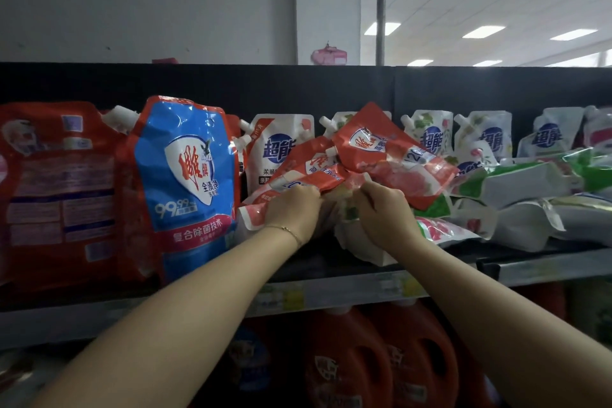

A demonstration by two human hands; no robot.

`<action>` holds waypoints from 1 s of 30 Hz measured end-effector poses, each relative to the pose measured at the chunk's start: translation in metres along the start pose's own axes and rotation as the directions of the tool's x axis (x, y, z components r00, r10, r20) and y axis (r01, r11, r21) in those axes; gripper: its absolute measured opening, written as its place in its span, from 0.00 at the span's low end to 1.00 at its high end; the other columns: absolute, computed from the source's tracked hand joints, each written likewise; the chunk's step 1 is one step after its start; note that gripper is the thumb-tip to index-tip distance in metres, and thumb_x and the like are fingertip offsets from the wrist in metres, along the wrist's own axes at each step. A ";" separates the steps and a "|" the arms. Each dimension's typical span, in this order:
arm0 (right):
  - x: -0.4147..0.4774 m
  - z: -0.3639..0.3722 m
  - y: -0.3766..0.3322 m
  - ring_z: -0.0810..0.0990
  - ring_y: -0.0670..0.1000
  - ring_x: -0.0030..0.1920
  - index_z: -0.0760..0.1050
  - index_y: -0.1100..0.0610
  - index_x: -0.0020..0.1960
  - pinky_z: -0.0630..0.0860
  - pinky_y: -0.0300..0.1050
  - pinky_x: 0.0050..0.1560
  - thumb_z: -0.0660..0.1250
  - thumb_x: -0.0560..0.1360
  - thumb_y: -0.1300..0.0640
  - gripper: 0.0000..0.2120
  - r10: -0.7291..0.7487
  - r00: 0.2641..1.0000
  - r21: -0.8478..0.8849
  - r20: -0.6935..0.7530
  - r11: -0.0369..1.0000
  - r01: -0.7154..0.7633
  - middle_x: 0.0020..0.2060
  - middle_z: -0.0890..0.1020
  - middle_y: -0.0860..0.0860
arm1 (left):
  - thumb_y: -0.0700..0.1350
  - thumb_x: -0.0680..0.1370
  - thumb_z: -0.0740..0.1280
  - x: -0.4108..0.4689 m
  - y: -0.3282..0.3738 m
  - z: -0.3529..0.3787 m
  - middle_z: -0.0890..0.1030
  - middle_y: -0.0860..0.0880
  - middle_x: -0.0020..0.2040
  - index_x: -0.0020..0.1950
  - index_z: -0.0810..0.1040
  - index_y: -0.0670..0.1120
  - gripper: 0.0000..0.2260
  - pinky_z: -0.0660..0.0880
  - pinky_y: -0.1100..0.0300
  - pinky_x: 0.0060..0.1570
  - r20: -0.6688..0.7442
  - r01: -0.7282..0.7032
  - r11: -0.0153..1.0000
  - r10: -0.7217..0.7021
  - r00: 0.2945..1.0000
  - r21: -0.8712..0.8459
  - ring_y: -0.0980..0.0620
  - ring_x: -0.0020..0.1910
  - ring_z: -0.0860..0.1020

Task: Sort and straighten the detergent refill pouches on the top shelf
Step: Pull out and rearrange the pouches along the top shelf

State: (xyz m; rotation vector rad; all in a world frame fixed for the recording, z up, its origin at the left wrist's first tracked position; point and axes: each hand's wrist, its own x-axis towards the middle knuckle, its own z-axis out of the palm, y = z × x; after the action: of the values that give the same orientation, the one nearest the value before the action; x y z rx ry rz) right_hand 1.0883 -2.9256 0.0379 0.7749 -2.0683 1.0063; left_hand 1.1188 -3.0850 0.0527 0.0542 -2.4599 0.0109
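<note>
Two small red refill pouches lean crookedly in the middle of the top shelf (331,267). My left hand (293,212) grips the bottom edge of the left red pouch (298,172). My right hand (384,214) pinches the lower corner of the right red pouch (394,156), which tilts up to the left. A large blue and red pouch (185,182) stands upright to the left. White pouches with blue logos (278,149) stand behind them. What lies under my hands is partly hidden.
A big red pouch (56,192) fills the far left. Green and white pouches (516,182) lie flat in a heap at the right. The shelf has a black back panel (364,86). Red detergent jugs (351,358) stand on the shelf below.
</note>
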 end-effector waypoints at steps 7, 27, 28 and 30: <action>0.013 0.001 0.006 0.73 0.56 0.30 0.69 0.63 0.30 0.69 0.48 0.34 0.59 0.76 0.60 0.16 0.123 0.992 0.039 0.013 0.992 -0.123 0.29 0.76 0.57 | 0.49 0.83 0.58 0.010 -0.017 -0.018 0.74 0.50 0.33 0.35 0.74 0.46 0.17 0.65 0.59 0.34 -0.193 0.057 0.951 -0.120 0.974 -0.303 0.50 0.35 0.74; 0.045 0.028 -0.054 0.80 0.50 0.41 0.63 0.55 0.55 0.82 0.46 0.35 0.80 0.64 0.54 0.29 0.230 0.707 0.049 0.669 0.935 -0.351 0.47 0.76 0.51 | 0.34 0.76 0.63 -0.023 -0.050 -0.006 0.64 0.42 0.68 0.69 0.60 0.44 0.23 0.76 0.49 0.60 -0.537 0.045 0.757 -0.503 0.677 -0.652 0.46 0.67 0.69; 0.046 0.033 -0.058 0.80 0.52 0.44 0.63 0.57 0.58 0.82 0.47 0.38 0.81 0.62 0.52 0.35 0.234 0.710 0.030 0.664 0.941 -0.338 0.50 0.77 0.52 | 0.32 0.75 0.65 -0.026 -0.052 -0.007 0.60 0.41 0.71 0.73 0.57 0.43 0.29 0.71 0.50 0.66 -0.587 0.012 0.809 -0.438 0.681 -0.588 0.45 0.71 0.63; 0.047 0.042 -0.062 0.79 0.56 0.54 0.61 0.58 0.62 0.81 0.49 0.48 0.81 0.62 0.52 0.38 0.235 0.741 0.055 0.629 0.937 -0.344 0.56 0.76 0.53 | 0.32 0.73 0.67 -0.033 -0.051 -0.009 0.54 0.41 0.75 0.76 0.55 0.42 0.34 0.60 0.50 0.72 -0.637 0.033 0.914 -0.307 0.707 -0.404 0.46 0.76 0.54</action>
State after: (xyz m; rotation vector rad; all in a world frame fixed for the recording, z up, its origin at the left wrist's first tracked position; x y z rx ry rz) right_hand 1.0936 -3.0024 0.0810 0.9828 -2.7651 1.2267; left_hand 1.1521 -3.1344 0.0392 0.1003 -1.6492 -0.4392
